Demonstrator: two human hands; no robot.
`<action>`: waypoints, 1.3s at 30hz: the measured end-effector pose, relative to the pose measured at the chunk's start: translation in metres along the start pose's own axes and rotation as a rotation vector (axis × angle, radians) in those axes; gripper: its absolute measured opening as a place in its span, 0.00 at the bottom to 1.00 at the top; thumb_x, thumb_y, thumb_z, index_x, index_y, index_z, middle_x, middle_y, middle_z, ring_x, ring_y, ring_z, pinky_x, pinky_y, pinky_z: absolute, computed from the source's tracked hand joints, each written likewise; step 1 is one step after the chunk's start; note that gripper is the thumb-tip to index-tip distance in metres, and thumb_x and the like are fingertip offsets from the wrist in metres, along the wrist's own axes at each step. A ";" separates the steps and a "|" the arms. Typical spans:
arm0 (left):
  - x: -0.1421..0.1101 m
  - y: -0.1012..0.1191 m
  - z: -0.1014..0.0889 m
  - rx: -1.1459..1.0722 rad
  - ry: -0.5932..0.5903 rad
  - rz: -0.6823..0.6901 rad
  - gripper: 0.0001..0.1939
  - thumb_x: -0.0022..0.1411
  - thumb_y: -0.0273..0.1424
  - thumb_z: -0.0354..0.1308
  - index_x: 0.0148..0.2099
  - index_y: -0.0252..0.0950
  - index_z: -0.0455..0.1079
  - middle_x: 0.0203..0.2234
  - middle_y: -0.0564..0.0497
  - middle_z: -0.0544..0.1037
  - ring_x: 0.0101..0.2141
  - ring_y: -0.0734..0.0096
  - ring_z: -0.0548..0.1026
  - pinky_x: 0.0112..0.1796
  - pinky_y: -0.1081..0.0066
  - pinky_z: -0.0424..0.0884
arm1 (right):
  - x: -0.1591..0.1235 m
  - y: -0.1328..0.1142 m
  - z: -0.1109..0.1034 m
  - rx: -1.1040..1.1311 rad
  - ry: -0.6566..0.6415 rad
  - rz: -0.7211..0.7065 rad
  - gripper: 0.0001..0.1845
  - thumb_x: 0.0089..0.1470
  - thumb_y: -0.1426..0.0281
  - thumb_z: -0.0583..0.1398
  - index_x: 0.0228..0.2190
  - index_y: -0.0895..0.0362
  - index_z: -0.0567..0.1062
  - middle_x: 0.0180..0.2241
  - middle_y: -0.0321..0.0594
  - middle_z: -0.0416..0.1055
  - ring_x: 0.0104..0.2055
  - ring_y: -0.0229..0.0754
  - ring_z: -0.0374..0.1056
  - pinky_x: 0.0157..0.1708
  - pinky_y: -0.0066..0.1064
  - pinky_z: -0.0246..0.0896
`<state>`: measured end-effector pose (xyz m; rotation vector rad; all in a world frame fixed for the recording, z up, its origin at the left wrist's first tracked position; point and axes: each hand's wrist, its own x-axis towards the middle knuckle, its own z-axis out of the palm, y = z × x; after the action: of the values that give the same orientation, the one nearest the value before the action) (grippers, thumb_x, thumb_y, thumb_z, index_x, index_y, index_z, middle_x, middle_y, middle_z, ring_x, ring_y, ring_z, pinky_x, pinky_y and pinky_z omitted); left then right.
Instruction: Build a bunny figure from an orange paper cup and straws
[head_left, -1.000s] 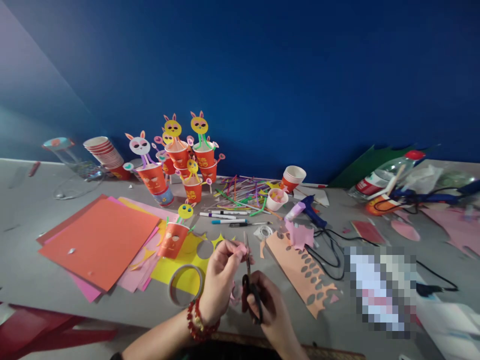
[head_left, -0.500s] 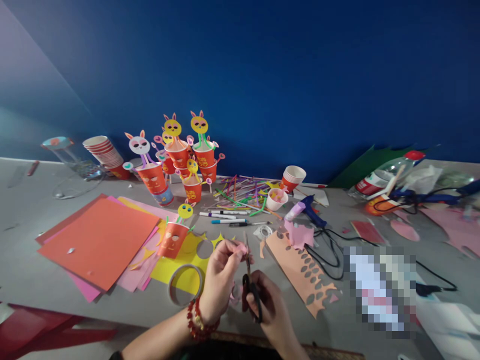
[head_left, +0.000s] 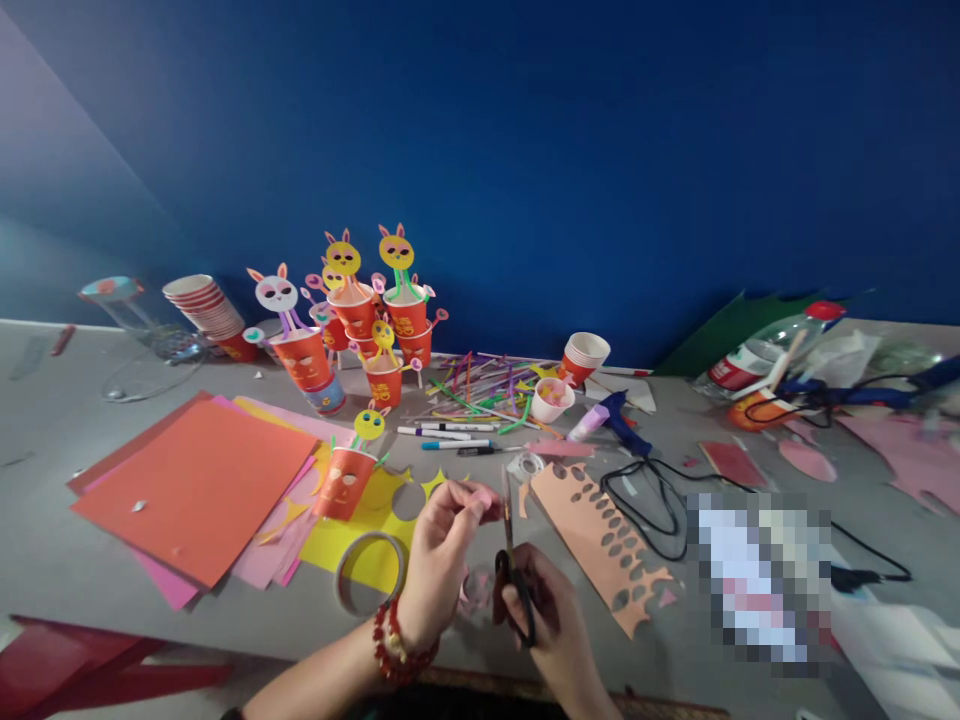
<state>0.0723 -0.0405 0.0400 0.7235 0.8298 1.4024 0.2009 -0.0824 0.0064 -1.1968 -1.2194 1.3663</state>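
Observation:
My left hand (head_left: 439,535), with a red bead bracelet at its wrist, pinches a small pink paper piece (head_left: 482,497) between thumb and fingers. Black-handled scissors (head_left: 514,598) are gripped in my right hand (head_left: 551,610), their blades pointing up just right of the pink piece. Whether the blades touch the paper, I cannot tell. Pink paper scraps (head_left: 474,590) lie on the table below, between the hands. A roll of tape (head_left: 370,572) stands beside my left wrist, over a yellow paper sheet (head_left: 319,545).
Red paper cups with rabbit faces (head_left: 302,357) stand at back left. Orange paper (head_left: 202,490) lies left. Pipe cleaners (head_left: 480,385), markers (head_left: 456,444) and a small cup (head_left: 553,398) sit behind the hands. Right are a punched peach sheet (head_left: 592,545), glue gun (head_left: 625,425), and bottle (head_left: 765,350).
The scissors and my right hand have shifted slightly right, away from the pink piece. A pink scrap above the peach sheet has moved left and now lies flat near the markers.

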 end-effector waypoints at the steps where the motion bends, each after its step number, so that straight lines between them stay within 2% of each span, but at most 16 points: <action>1: 0.000 0.000 -0.001 -0.003 0.002 -0.002 0.12 0.64 0.34 0.63 0.32 0.36 0.66 0.33 0.51 0.77 0.36 0.70 0.74 0.43 0.70 0.70 | 0.000 0.002 -0.006 -0.054 0.015 -0.022 0.27 0.52 0.42 0.62 0.25 0.53 0.66 0.19 0.34 0.67 0.19 0.37 0.63 0.19 0.26 0.60; 5: 0.002 -0.002 -0.009 0.006 0.023 -0.041 0.12 0.63 0.35 0.64 0.32 0.36 0.67 0.32 0.53 0.76 0.33 0.72 0.74 0.41 0.71 0.69 | -0.005 0.012 -0.039 -0.453 0.138 -0.149 0.20 0.55 0.50 0.63 0.25 0.53 0.70 0.19 0.34 0.68 0.18 0.38 0.64 0.18 0.25 0.60; 7: 0.001 -0.005 -0.015 0.020 0.035 -0.065 0.12 0.63 0.36 0.65 0.32 0.35 0.68 0.31 0.53 0.75 0.32 0.73 0.73 0.40 0.72 0.69 | -0.009 0.015 -0.055 -0.711 0.185 -0.228 0.13 0.55 0.56 0.64 0.30 0.53 0.75 0.21 0.35 0.71 0.21 0.41 0.69 0.21 0.26 0.64; 9: 0.000 -0.009 -0.020 0.031 0.037 -0.082 0.13 0.63 0.36 0.65 0.32 0.35 0.68 0.29 0.54 0.74 0.31 0.74 0.72 0.39 0.73 0.68 | -0.013 0.017 -0.065 -0.910 0.187 -0.280 0.07 0.56 0.62 0.62 0.34 0.52 0.76 0.28 0.38 0.76 0.27 0.44 0.75 0.26 0.28 0.68; 11: -0.002 -0.012 -0.023 0.051 0.024 -0.102 0.12 0.63 0.36 0.64 0.32 0.35 0.68 0.28 0.54 0.74 0.31 0.74 0.71 0.38 0.74 0.67 | -0.014 0.020 -0.070 -1.050 0.166 -0.294 0.05 0.57 0.65 0.60 0.33 0.51 0.75 0.35 0.42 0.77 0.29 0.44 0.77 0.26 0.28 0.68; 14: -0.007 -0.014 -0.024 0.072 0.010 -0.133 0.13 0.63 0.36 0.65 0.31 0.35 0.67 0.27 0.54 0.73 0.30 0.75 0.71 0.36 0.75 0.66 | -0.009 0.030 -0.074 -1.161 0.135 -0.275 0.04 0.54 0.66 0.59 0.29 0.51 0.73 0.34 0.40 0.75 0.24 0.42 0.75 0.22 0.28 0.65; 18: -0.008 -0.009 -0.025 0.088 0.011 -0.134 0.17 0.61 0.39 0.66 0.29 0.35 0.66 0.24 0.55 0.73 0.28 0.76 0.70 0.34 0.75 0.66 | 0.003 0.054 -0.086 -1.107 0.079 -0.233 0.06 0.48 0.63 0.63 0.26 0.50 0.70 0.25 0.34 0.73 0.21 0.41 0.72 0.19 0.27 0.62; 21: -0.008 -0.003 -0.028 0.127 -0.013 -0.137 0.19 0.57 0.42 0.68 0.29 0.34 0.66 0.24 0.54 0.73 0.26 0.77 0.70 0.32 0.76 0.67 | 0.009 0.058 -0.091 -0.991 0.079 -0.218 0.10 0.47 0.59 0.65 0.29 0.49 0.72 0.23 0.33 0.73 0.21 0.43 0.72 0.19 0.27 0.63; 24: -0.010 -0.003 -0.031 0.206 -0.067 -0.159 0.22 0.55 0.47 0.68 0.30 0.34 0.66 0.24 0.53 0.73 0.25 0.77 0.70 0.28 0.77 0.66 | 0.009 0.036 -0.079 -0.826 0.088 -0.217 0.13 0.53 0.54 0.64 0.33 0.50 0.75 0.25 0.36 0.76 0.24 0.43 0.73 0.22 0.27 0.67; 26: -0.013 -0.006 -0.031 0.269 -0.135 -0.206 0.23 0.56 0.49 0.67 0.31 0.34 0.67 0.23 0.54 0.72 0.21 0.79 0.69 0.23 0.78 0.64 | 0.009 0.015 -0.061 -0.638 0.016 -0.191 0.15 0.58 0.54 0.61 0.36 0.51 0.76 0.29 0.39 0.78 0.26 0.42 0.74 0.25 0.25 0.69; 29: -0.016 -0.008 -0.031 0.359 -0.224 -0.236 0.23 0.59 0.50 0.63 0.33 0.34 0.67 0.21 0.56 0.70 0.17 0.80 0.66 0.19 0.79 0.62 | 0.013 -0.007 -0.034 -0.420 -0.080 -0.148 0.16 0.60 0.54 0.60 0.37 0.53 0.76 0.29 0.38 0.77 0.25 0.40 0.73 0.23 0.23 0.67; 32: -0.017 -0.006 -0.031 0.461 -0.247 -0.159 0.20 0.63 0.47 0.60 0.33 0.34 0.67 0.21 0.55 0.69 0.18 0.79 0.68 0.20 0.79 0.64 | 0.017 -0.012 -0.023 -0.349 -0.101 -0.168 0.15 0.61 0.56 0.60 0.30 0.54 0.74 0.25 0.36 0.73 0.24 0.39 0.71 0.25 0.22 0.68; 34: -0.016 -0.003 -0.032 0.547 -0.258 -0.096 0.15 0.64 0.41 0.59 0.32 0.34 0.67 0.22 0.54 0.70 0.18 0.78 0.69 0.20 0.79 0.64 | 0.018 -0.011 -0.022 -0.352 -0.106 -0.175 0.15 0.61 0.57 0.60 0.28 0.54 0.73 0.23 0.34 0.72 0.24 0.38 0.71 0.25 0.22 0.67; 37: -0.015 -0.003 -0.033 0.656 -0.277 -0.025 0.07 0.61 0.30 0.59 0.31 0.34 0.68 0.21 0.55 0.70 0.18 0.78 0.70 0.21 0.79 0.62 | 0.018 -0.011 -0.023 -0.364 -0.102 -0.213 0.15 0.62 0.58 0.60 0.28 0.54 0.73 0.23 0.34 0.71 0.24 0.38 0.71 0.24 0.21 0.67; 39: -0.015 -0.005 -0.032 0.670 -0.281 -0.025 0.04 0.60 0.27 0.58 0.31 0.34 0.69 0.21 0.55 0.70 0.18 0.79 0.69 0.21 0.80 0.62 | 0.019 -0.013 -0.022 -0.389 -0.082 -0.253 0.15 0.62 0.59 0.59 0.27 0.54 0.73 0.22 0.33 0.70 0.22 0.38 0.70 0.23 0.21 0.66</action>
<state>0.0482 -0.0574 0.0192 1.3799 1.0845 0.9554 0.2216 -0.0603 0.0168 -1.2042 -1.6878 1.0266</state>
